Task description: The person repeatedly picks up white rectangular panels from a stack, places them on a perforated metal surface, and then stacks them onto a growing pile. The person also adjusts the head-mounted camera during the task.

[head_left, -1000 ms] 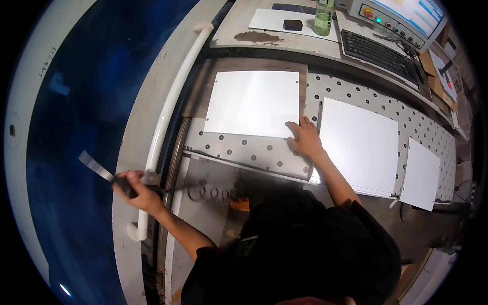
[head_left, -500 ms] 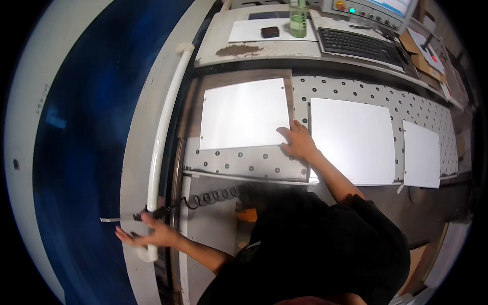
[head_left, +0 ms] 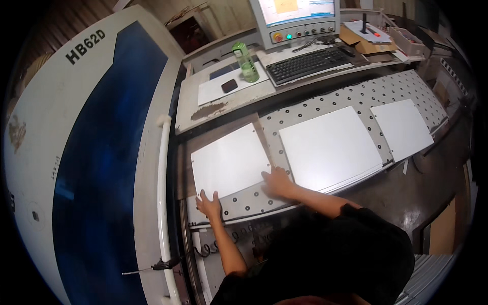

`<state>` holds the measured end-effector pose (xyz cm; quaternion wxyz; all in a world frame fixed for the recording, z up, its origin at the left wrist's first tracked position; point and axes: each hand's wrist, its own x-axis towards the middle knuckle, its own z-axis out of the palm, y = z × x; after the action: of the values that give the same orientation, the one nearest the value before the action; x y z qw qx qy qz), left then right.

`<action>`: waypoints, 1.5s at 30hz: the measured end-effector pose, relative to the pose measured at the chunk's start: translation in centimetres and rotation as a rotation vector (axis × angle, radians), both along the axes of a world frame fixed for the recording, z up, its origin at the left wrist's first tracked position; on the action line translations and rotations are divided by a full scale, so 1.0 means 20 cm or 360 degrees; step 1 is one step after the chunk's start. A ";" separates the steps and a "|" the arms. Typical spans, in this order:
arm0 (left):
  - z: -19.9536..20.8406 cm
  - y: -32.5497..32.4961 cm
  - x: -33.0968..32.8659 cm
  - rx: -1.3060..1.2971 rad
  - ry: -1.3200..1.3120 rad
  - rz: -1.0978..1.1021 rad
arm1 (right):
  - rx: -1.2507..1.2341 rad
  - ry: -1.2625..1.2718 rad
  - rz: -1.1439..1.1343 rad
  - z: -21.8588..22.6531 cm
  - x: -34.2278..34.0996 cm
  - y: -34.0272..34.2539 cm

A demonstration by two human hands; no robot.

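Note:
A white panel (head_left: 229, 161) with small holes near its corners lies on a brown board (head_left: 184, 173) and partly over the studded metal table. My right hand (head_left: 279, 182) grips the panel's near right corner, thumb on top and fingers along the side edge. At the near left corner, my left hand (head_left: 208, 205) touches the edge with thumb and fingers spread apart. An air blow gun (head_left: 165, 264) with a thin metal nozzle and a black coiled hose (head_left: 206, 250) hangs by the white rail, away from both hands.
Two more white panels, a larger one (head_left: 328, 147) and a smaller one (head_left: 401, 129), lie to the right on the studded table (head_left: 333, 101). Beyond are a green bottle (head_left: 248, 66), a keyboard (head_left: 307, 65) and a monitor (head_left: 300, 18). A white rail (head_left: 161, 193) and blue-white machine (head_left: 104, 168) stand left.
My left hand has left the blow gun at the rail and come over to the panel's near left corner. My right hand stays at the near right corner. The view has shifted.

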<state>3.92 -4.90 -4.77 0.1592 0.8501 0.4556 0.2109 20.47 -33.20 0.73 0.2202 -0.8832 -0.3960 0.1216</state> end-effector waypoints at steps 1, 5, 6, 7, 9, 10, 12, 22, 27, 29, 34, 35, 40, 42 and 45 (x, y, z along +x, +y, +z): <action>0.02 -0.02 0.01 0.0002 -0.0031 -0.0016 | 0.0028 0.0043 -0.0085 0.00 0.00 0.01; 0.07 0.02 -0.07 -0.0073 -0.0200 -0.0090 | 0.0379 0.0470 -0.0412 0.00 0.07 0.04; 0.08 0.03 -0.08 -0.0128 -0.0260 -0.0132 | 0.0488 0.0526 -0.0461 -0.03 0.09 0.03; 0.08 0.03 -0.10 -0.0101 -0.0269 -0.0143 | 0.0600 0.0581 -0.0508 -0.05 0.11 0.02; 0.10 0.00 -0.13 -0.0053 -0.0301 -0.0179 | 0.0815 0.0701 -0.0609 -0.09 0.15 0.01; 0.11 0.00 -0.17 -0.0026 -0.0283 -0.0166 | 0.0864 0.0824 -0.0634 -0.07 0.14 0.00; 0.14 -0.03 -0.22 0.0025 -0.0237 -0.0155 | 0.0966 0.1074 -0.0699 -0.03 0.14 -0.02; 0.17 -0.28 -0.39 -0.0322 -0.0272 -0.0369 | 0.1211 0.1391 -0.0702 0.06 -0.06 -0.39; 0.09 -0.59 -0.35 -0.0410 -0.0444 -0.0517 | 0.1149 0.1240 -0.0858 0.18 -0.13 -0.76; 0.13 -0.73 -0.28 -0.0406 -0.0446 -0.0571 | 0.1198 0.1177 -0.0940 0.17 -0.12 -0.91; 0.19 -1.06 -0.04 -0.0656 -0.0442 -0.0837 | 0.1229 0.0704 -0.1202 0.14 -0.04 -1.33; 0.20 -1.12 0.01 -0.0717 -0.0419 -0.0894 | 0.1303 0.0802 -0.1203 0.16 -0.02 -1.41; 0.37 -1.45 0.23 -0.0284 -0.0143 -0.1250 | 0.1317 0.0636 -0.1355 0.11 0.14 -1.83; 0.42 -1.57 0.31 -0.0165 -0.0076 -0.1366 | 0.1193 0.0445 -0.1518 0.04 0.19 -1.98; 0.45 -1.72 0.43 -0.0084 0.0058 -0.1665 | 0.0879 0.0161 -0.1844 0.00 0.23 -2.19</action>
<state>12.49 -39.30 4.13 0.2566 0.9632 -0.0221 0.0769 25.11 -76.98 0.72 0.4878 -0.8579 0.1394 -0.0818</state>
